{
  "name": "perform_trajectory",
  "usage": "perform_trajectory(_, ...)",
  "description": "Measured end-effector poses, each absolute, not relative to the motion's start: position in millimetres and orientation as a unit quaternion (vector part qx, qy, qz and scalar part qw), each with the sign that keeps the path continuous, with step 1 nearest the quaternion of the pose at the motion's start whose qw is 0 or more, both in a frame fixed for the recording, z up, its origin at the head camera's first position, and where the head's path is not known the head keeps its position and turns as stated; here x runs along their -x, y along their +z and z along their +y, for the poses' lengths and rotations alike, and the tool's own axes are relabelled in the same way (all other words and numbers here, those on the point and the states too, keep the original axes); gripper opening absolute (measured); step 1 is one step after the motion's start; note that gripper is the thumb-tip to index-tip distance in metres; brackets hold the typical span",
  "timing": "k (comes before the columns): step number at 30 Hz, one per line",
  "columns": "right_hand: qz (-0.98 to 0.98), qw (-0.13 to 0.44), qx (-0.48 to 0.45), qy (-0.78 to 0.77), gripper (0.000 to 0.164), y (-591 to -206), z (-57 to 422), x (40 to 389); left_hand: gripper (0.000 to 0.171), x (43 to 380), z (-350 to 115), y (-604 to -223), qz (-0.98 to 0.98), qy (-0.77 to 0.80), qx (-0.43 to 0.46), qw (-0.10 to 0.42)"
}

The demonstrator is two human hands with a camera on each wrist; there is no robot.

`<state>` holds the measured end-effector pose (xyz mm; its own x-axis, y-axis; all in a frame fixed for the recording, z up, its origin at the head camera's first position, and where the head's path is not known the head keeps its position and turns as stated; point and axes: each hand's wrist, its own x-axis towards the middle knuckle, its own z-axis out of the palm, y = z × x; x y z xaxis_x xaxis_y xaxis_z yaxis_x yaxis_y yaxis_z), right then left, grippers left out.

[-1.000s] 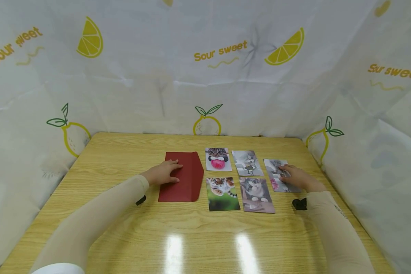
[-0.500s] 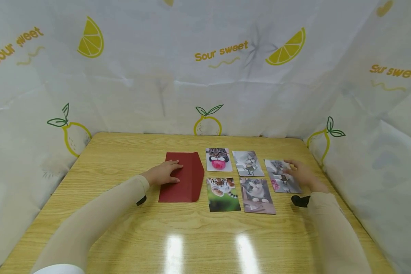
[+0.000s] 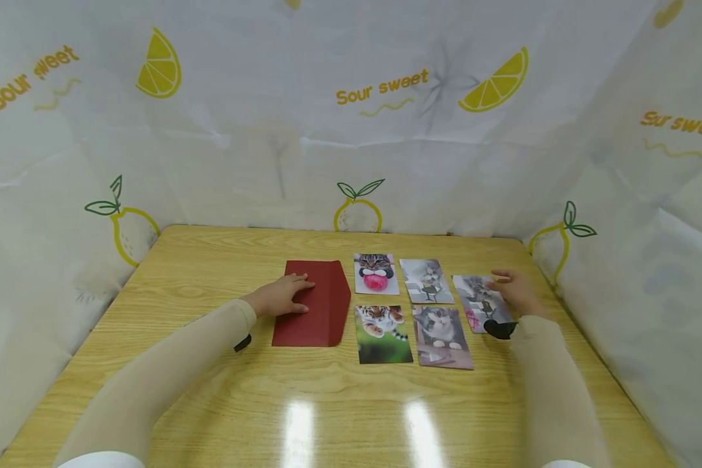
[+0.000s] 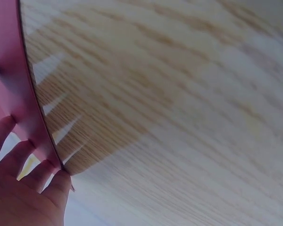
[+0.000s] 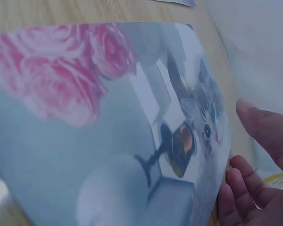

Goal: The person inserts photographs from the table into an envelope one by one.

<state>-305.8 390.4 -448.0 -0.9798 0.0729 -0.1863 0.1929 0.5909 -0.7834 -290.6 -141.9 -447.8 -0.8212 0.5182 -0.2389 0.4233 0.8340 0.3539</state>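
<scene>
A red envelope [image 3: 307, 328] lies on the table with its pointed flap to the right. My left hand [image 3: 279, 296] rests on it, fingers spread; in the left wrist view the fingertips [image 4: 22, 147] touch the envelope near its edge. Far right lies a photo card [image 3: 478, 302] showing a grey kitten, a goblet and pink roses. My right hand [image 3: 517, 292] is at that card's right edge. In the right wrist view the thumb stands apart from the card, while the other fingers [image 5: 237, 181] are at its edge, partly hidden behind it.
Between envelope and right hand lie several more cards: a cat with a pink ball [image 3: 376, 276], a grey kitten card [image 3: 426, 283], a tiger cub [image 3: 384, 335] and a grey-and-white cat [image 3: 442, 338]. A white printed curtain [image 3: 269, 130] encloses the table's back and sides.
My right hand has slid off the top of the rightmost card to its right edge, uncovering the picture. The left hand stays on the envelope.
</scene>
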Motion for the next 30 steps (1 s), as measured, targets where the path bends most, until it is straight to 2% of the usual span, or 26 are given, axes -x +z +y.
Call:
perform_trajectory(10, 0.874, 0.086, -0.121, -0.463, 0.076, -463.3, 389.3, 319.0, 0.065, 289.1, -141.2, -449.2, 0.943, 0.145, -0.248, 0.166)
perform_trajectory(18, 0.878, 0.097, -0.129, -0.450, 0.072, -456.0, 381.7, 318.6, 0.064, 289.1, -141.3, -448.4, 0.944, 0.145, -0.246, 0.163)
perform_trajectory(30, 0.878, 0.058, -0.130, -0.457, 0.069, -457.9, 382.7, 317.1, 0.064, 287.5, -140.7, -446.6, 0.945, 0.147, -0.242, 0.167)
